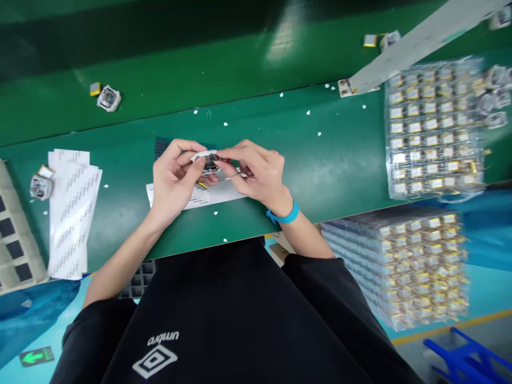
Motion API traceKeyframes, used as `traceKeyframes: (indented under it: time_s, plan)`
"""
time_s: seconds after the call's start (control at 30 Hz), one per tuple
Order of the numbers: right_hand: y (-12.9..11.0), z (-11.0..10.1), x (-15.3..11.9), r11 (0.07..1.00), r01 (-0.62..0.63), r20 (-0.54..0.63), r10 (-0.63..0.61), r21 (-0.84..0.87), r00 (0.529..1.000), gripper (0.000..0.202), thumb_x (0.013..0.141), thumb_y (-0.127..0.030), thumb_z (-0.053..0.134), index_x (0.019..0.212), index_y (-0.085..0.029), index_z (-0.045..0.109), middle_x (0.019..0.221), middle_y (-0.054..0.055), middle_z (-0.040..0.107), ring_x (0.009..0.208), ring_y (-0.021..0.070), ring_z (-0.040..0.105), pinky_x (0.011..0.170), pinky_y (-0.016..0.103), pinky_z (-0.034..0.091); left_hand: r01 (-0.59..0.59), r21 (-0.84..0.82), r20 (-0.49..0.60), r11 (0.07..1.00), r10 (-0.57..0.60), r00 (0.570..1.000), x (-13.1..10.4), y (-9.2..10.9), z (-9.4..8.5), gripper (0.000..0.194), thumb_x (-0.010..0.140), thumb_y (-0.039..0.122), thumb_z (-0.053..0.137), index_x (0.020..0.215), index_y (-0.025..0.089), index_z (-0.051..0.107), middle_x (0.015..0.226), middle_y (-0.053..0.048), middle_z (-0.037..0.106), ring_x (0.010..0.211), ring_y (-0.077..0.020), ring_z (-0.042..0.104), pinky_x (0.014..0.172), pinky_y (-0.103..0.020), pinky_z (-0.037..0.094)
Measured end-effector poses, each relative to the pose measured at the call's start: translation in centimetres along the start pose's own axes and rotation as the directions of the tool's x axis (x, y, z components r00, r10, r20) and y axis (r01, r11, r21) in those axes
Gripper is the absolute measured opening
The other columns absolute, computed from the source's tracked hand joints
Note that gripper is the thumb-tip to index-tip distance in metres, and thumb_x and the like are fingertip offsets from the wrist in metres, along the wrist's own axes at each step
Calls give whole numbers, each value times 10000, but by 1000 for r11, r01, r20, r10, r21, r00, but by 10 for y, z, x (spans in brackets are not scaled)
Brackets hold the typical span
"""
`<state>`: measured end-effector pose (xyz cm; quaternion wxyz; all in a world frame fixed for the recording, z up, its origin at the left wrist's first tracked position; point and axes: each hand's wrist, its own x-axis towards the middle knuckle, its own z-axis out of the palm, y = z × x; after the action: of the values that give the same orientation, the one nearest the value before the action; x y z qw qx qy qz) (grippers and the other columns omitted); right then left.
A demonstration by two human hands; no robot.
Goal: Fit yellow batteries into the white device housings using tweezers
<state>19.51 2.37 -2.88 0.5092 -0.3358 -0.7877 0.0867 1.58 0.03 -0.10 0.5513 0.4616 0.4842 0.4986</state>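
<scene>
**Open casing in both hands, judged partway through**

Holds a small white casing (208, 161) above a green bench (340, 176), up off a white sheet (236, 193), near the bench's front edge. Grips the casing's left side firmly between thumb and fingers of the left hand (174, 178). Closes to a narrow pinch on the casing's right end with thumb and forefinger of the right hand (260, 170). Cannot tell, in so small and blurred a view, about any tiny part between those fingertips.

On progress: shows dark circuitry inside the casing, so counts as done, by judgement, at least as far as filled insides. Shows no cover over that circuitry, so counts as unclosed and unfinished.

Elsewhere, to the left: on the far green surface, another open casing (109, 98) just beside a yellow-edged block (95, 89); nearer, at the edge of some printed strips (74, 213), a third casing (41, 188) with a second block (46, 171). Judged likewise incomplete, with insides bare and blocks outside.

To the right: a clear tray (389, 154) with rows of similar blocks, and more white casings (496, 77) grouped just beyond. Below bench level, a tall stack of filled trays (352, 240). Suggests plenty left in supply, with only a few casings out singly.
</scene>
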Motion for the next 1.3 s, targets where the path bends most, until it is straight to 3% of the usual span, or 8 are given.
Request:
traceKeyframes:
  time_s: [0.23, 0.43, 0.6, 0.73, 0.93, 1.1, 1.2, 1.3]
  plan:
    - [-7, 7, -5, 993, 45, 35, -41, -109, 999, 142, 1026, -147, 601, 1083, -168, 729, 945, 1, 792, 766, 84, 728, 596, 195, 516, -106, 163, -72, 981, 119, 990, -9, 10, 0, 134, 943, 342, 766, 1002, 222, 755, 873, -10, 776, 586, -133, 703, 591, -266, 618]
    - [-2, 2, -7, 999, -34, 255, 44, -43, 966, 282, 1021, -81, 523, 1174, -188, 735, 1069, -1, 797, 882, 87, 748, 703, 194, 564, -86, 265, -95, 960, 115, 989, -7, 6, -6, 101, 932, 317, 771, 993, 238, 774, 810, 6, 757, 543, -122, 654, 527, -258, 550]
    - [-2, 3, -2, 984, -117, 174, 93, 132, 980, 234, 989, -36, 535, 1084, -139, 722, 1005, 10, 784, 889, 83, 733, 785, 196, 585, -103, 300, -41, 948, 120, 992, -3, 4, -13, 89, 881, 279, 805, 915, 234, 737, 737, 14, 705, 495, -98, 562, 424, -240, 414]
    - [-5, 6, -2, 973, -213, 153, 198, 86, 968, 84, 1001, -154, 650, 1028, -139, 728, 927, -7, 781, 785, 71, 704, 740, 189, 556, -3, 318, 64, 948, -19, 998, -2, 2, -14, 78, 867, 191, 738, 945, 198, 737, 624, 41, 619, 362, -62, 435, 333, -221, 285]
    - [-5, 5, -11, 967, 37, 215, 18, -252, 976, 286, 1052, -108, 481, 1175, -185, 728, 921, -18, 766, 735, 78, 681, 591, 213, 482, 79, 266, 83, 961, -104, 991, -2, 7, -16, 86, 860, 141, 687, 907, 176, 751, 440, 81, 454, 297, -78, 405, 298, -206, 249]
    - [-5, 1, -9, 893, 204, 296, -83, -402, 951, 332, 1061, -85, 410, 1052, -194, 724, 795, -45, 718, 640, 69, 619, 499, 249, 373, 91, 253, 90, 963, -118, 989, -2, 7, -17, 101, 838, 125, 683, 874, 176, 764, 415, 79, 461, 286, -85, 404, 291, -205, 248]
    - [-1, -3, -7, 892, 174, 320, -35, -416, 947, 329, 1044, -79, 399, 1058, -162, 717, 826, -20, 736, 634, 84, 636, 491, 257, 392, 74, 222, 85, 972, -95, 992, -1, 6, -16, 104, 836, 108, 682, 855, 171, 764, 485, 53, 539, 295, -73, 409, 283, -209, 249]
    - [3, -5, -7, 907, 56, 297, 78, -418, 952, 363, 1034, -71, 410, 1270, -146, 675, 1052, 32, 792, 765, 106, 722, 555, 234, 496, 45, 182, 70, 982, -58, 996, 0, 6, -17, 92, 837, 100, 700, 863, 172, 751, 631, 18, 642, 320, -57, 428, 290, -215, 287]
